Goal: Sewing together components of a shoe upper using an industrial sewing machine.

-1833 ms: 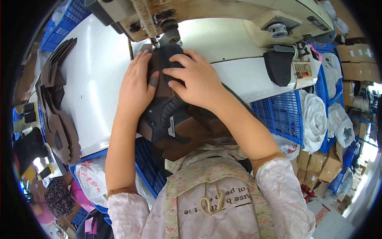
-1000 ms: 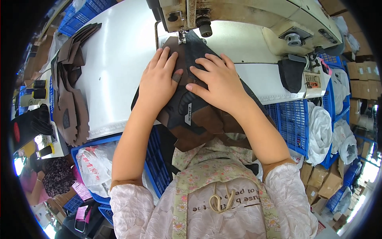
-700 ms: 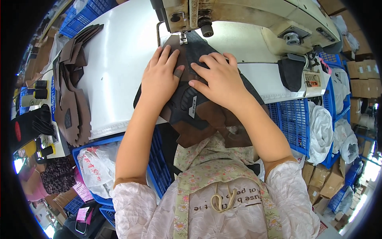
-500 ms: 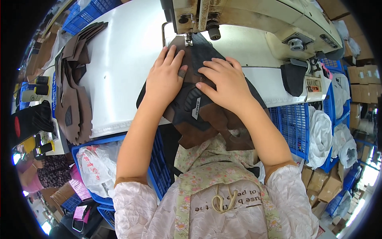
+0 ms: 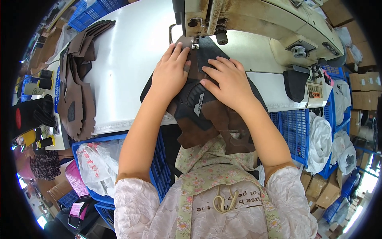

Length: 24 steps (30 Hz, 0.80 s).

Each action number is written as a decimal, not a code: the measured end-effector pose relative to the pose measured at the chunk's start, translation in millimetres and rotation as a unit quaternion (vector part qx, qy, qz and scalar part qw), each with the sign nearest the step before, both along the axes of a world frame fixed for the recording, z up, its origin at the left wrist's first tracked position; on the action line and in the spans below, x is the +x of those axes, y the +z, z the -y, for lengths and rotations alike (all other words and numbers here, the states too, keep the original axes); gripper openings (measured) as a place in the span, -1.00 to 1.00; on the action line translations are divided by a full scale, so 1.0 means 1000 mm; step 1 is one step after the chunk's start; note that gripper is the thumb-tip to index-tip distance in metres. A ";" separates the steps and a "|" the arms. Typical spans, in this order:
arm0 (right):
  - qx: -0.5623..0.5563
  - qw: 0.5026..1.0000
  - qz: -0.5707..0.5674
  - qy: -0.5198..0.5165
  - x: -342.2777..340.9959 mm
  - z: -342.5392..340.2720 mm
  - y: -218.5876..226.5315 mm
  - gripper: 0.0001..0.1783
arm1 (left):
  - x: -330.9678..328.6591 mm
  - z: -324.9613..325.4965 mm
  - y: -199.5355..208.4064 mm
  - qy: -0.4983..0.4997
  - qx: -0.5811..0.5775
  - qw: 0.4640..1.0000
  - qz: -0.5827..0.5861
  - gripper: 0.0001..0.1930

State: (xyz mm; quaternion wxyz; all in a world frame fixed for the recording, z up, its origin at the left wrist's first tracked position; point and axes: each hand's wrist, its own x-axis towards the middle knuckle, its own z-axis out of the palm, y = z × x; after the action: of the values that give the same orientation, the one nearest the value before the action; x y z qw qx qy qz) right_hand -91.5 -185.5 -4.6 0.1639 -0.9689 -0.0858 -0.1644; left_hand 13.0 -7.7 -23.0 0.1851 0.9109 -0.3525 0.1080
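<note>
A sewn panel of brown and black material point(image 5: 215, 115), with a ribbed patch and a small pale label, lies under the sewing machine point(image 5: 254, 24). Its far tip reaches the metal presser foot point(image 5: 195, 44). My left hand point(image 5: 171, 71) rests flat on the panel's left side, fingertips just short of the foot, with a dark band on one finger. On the right side my right hand point(image 5: 230, 81) lies with fingers spread over the black part. Both hands are open and press on the material. The panel's near end hangs over the table edge towards my lap.
Stacked brown cut pieces point(image 5: 75, 95) lie at the table's left end, near thread spools point(image 5: 45, 79). Below the white table point(image 5: 115, 79) stands a blue crate point(image 5: 157, 167) holding a white plastic bag point(image 5: 97, 159). More blue crates point(image 5: 292, 127) and cardboard boxes point(image 5: 364, 91) are at right.
The panel has slid a little farther away from me under the presser foot, and both hands have moved forward with it. The whole view has shifted slightly.
</note>
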 end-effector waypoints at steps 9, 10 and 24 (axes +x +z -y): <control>0.014 1.000 0.010 0.000 0.013 0.003 -0.003 -0.60 | 0.017 0.004 -0.004 -0.012 -0.013 1.000 0.003 -0.59; 0.014 1.000 0.009 0.000 0.014 0.003 -0.003 -0.60 | 0.018 0.006 -0.004 -0.012 -0.018 1.000 0.006 -0.59; 0.077 0.996 0.017 0.029 0.032 0.013 -0.006 -0.66 | 0.037 0.015 -0.011 -0.004 -0.048 0.998 0.030 -0.62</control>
State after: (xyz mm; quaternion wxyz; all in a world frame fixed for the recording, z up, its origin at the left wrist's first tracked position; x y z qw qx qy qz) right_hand -59.1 -198.7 -10.6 0.2409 -0.9476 -0.1037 -0.1823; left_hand 49.8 -22.4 -34.1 0.2186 0.8961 -0.3555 0.1514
